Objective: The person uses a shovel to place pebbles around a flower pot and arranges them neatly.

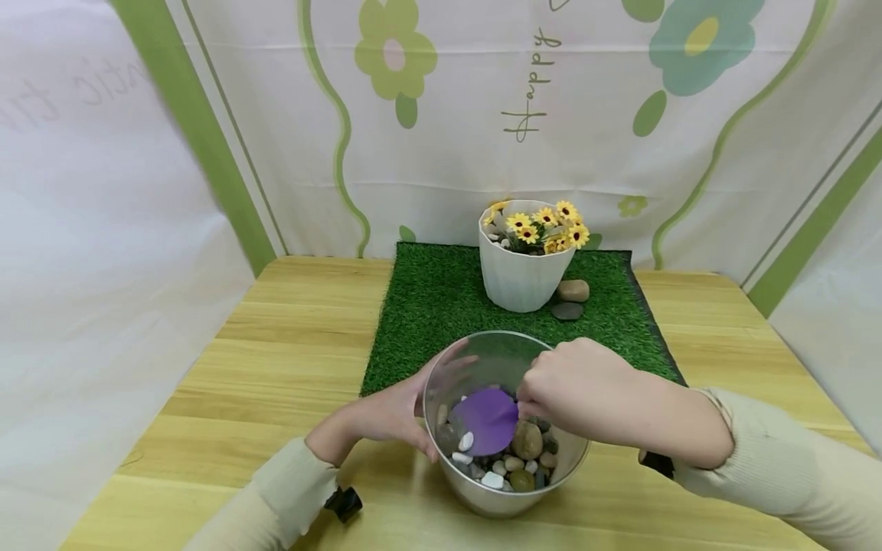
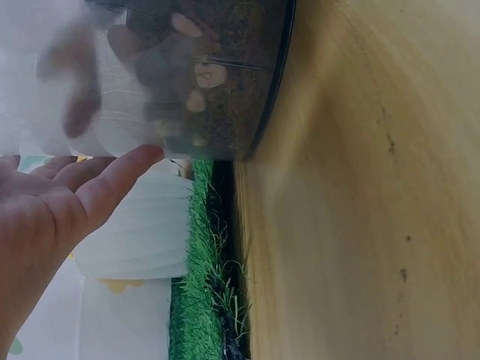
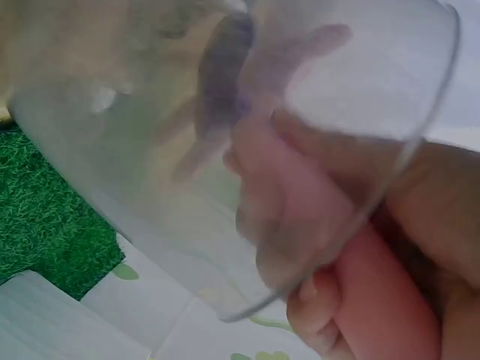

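A clear plastic bucket (image 1: 485,503) stands on the wooden table, with stones of several sizes (image 1: 527,441) and dark matter at its bottom. My left hand (image 1: 395,411) rests against the bucket's left side, thumb in front and straight fingers spread behind; the left wrist view shows the hand (image 2: 56,214) beside the clear wall. Over the bucket's right rim reaches my right hand (image 1: 577,390), gripping a small shovel by its pink handle (image 3: 379,292). The purple shovel blade (image 1: 486,421) lies among the stones inside. Through the hazy wall, the right wrist view shows the stones only blurred.
Behind the bucket, a green turf mat (image 1: 441,295) carries a white pot (image 1: 521,283) with yellow flowers (image 1: 544,222). Beside the pot lie a brown stone (image 1: 573,290) and a dark stone (image 1: 567,311). A printed cloth (image 1: 455,161) hangs at the table's back.
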A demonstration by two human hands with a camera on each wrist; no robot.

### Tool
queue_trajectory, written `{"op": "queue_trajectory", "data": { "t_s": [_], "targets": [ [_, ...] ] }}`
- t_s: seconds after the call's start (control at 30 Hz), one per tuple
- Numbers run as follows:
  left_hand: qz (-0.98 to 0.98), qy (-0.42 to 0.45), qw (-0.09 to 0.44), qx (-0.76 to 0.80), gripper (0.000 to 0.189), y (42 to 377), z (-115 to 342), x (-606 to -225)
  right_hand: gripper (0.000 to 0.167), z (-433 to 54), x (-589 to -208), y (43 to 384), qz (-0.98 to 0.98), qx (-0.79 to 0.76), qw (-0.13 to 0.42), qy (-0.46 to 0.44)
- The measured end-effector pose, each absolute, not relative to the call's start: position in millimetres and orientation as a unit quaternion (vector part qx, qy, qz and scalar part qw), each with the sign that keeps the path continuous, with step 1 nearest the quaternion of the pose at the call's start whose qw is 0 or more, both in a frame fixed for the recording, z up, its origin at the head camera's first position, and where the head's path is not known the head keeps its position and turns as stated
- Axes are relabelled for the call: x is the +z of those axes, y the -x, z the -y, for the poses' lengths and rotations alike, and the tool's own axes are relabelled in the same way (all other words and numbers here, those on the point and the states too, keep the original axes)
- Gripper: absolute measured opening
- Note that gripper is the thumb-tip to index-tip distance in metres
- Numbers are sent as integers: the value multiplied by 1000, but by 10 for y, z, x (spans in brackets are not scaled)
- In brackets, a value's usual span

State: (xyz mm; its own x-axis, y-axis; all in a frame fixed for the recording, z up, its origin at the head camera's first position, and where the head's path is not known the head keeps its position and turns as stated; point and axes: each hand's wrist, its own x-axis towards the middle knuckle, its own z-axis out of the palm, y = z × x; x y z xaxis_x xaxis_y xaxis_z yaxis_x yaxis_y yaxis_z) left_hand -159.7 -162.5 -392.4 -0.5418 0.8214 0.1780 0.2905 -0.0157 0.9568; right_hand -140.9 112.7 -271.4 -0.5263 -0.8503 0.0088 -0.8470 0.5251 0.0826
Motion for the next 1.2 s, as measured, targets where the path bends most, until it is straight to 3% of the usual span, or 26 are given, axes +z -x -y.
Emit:
{"op": "queue_trajectory", "data": {
  "t_s": [0.1, 0.2, 0.43, 0.87, 1.2],
  "targets": [
    [-653, -423, 233, 583, 138, 1607, 1628, -3924, 31, -1146, -2673, 1407, 874, -7, -27, -486],
    [-651, -426, 231, 585, 138, 1613, 1626, -3924, 33, -1181, -2657, 1404, 871, 11, -44, -490],
    [-665, -430, 218, 570, 141, 1611, 1617, -3927, 37, -1298, -2615, 1383, 867, 37, -42, -495],
    [-672, -417, 227, 569, 141, 1620, 1618, -3945, 9, -1435, -2577, 1429, 870, 90, -66, -479],
    [-649, -418, 236, 591, 140, 1596, 1613, -3952, 14, -1518, -2563, 1449, 872, 116, -38, -474]
  ]
}}
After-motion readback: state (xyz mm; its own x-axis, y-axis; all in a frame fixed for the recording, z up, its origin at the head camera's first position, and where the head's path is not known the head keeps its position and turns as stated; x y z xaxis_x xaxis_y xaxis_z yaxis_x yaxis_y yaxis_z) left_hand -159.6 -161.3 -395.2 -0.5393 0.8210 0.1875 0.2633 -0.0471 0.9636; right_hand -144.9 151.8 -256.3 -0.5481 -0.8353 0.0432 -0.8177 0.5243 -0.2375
